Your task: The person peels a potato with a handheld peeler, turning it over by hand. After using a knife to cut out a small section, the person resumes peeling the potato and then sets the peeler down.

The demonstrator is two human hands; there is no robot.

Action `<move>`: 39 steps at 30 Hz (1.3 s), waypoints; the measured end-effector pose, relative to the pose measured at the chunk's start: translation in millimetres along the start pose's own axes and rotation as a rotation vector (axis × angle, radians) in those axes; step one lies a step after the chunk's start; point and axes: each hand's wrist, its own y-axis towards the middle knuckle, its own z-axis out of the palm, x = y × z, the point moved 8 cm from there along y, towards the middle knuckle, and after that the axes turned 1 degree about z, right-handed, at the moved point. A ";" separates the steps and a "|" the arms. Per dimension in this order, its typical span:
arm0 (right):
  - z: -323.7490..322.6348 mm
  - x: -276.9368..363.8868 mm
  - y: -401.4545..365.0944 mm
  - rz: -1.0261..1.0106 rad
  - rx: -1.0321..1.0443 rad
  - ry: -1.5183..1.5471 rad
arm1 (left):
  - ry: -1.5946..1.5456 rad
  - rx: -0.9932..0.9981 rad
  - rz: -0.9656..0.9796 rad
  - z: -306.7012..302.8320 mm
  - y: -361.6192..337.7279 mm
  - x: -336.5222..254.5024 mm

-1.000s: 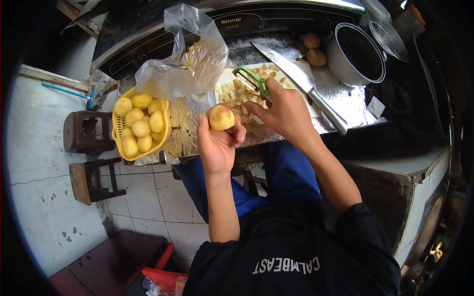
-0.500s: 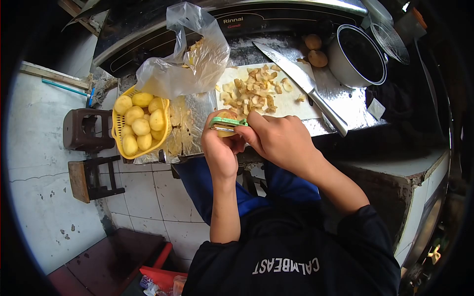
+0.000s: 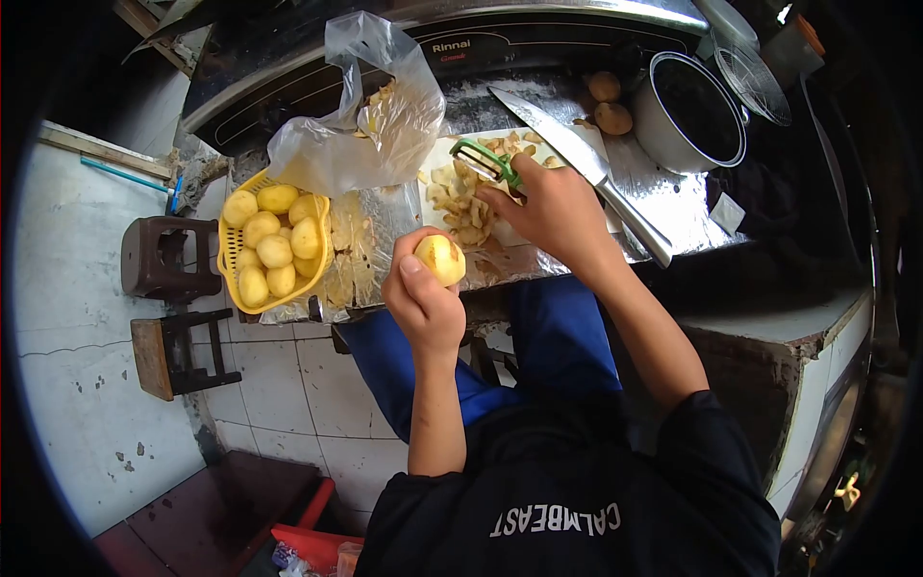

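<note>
A mostly peeled potato point(image 3: 441, 260) with some brown skin left on it is gripped in my left hand point(image 3: 423, 293), close to the counter's front edge. My right hand point(image 3: 558, 212) is closed around a green peeler point(image 3: 484, 160), its blade end pointing left above the peels. Below the peeler, a heap of potato peels point(image 3: 468, 213) lies on the white cutting board point(image 3: 594, 213), partly hidden by my right hand. A large knife point(image 3: 586, 159) rests diagonally across the board's right side. To the left stands a yellow basket point(image 3: 227, 260) holding several peeled potatoes point(image 3: 274, 250).
A clear plastic bag point(image 3: 361, 144) with peels inside sits behind the basket. At the back right are two unpeeled potatoes point(image 3: 612, 118), a white pot point(image 3: 663, 144) and a wire strainer point(image 3: 750, 82). Two stools point(image 3: 159, 252) stand on the floor at left.
My right hand has lifted the peeler away from the potato, forward over the peels. My left hand has dropped slightly nearer to me, and the potato now shows fully.
</note>
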 end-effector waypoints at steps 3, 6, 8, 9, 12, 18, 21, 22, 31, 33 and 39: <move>-3.7 -7.2 -2.1 0.018 -0.010 0.021 | 0.023 0.033 0.042 2.0 1.0 0.4; -18.6 10.7 -13.3 -0.013 0.011 0.151 | 0.074 0.017 0.009 4.8 4.0 3.5; -17.9 31.3 -28.0 -0.092 0.094 0.396 | -0.011 0.005 -0.078 0.5 4.3 10.4; -19.7 41.6 -35.8 -0.165 0.098 0.337 | -0.006 0.005 -0.081 0.7 3.6 10.5; -17.9 59.0 -49.3 -0.236 0.150 0.156 | -0.044 -0.112 -0.145 -5.9 2.2 17.0; -10.3 65.6 -55.0 -0.213 0.152 0.208 | 0.064 -0.043 0.112 -9.1 2.7 2.2; -13.6 67.5 -55.6 -0.191 0.161 0.271 | -0.185 0.141 0.192 5.1 -1.4 -5.9; -14.8 68.5 -55.6 -0.198 0.166 0.294 | -0.190 0.138 0.194 3.6 -1.2 -7.5; -28.9 61.7 -46.9 -0.119 0.349 0.454 | -0.260 0.444 -0.018 1.7 -7.3 -13.6; -32.4 63.6 -50.3 -0.187 0.314 0.363 | -0.037 0.438 0.076 -0.2 -5.7 -19.3; -39.3 75.7 -57.1 -0.335 0.170 0.068 | 0.119 0.428 0.093 0.5 -3.5 -32.9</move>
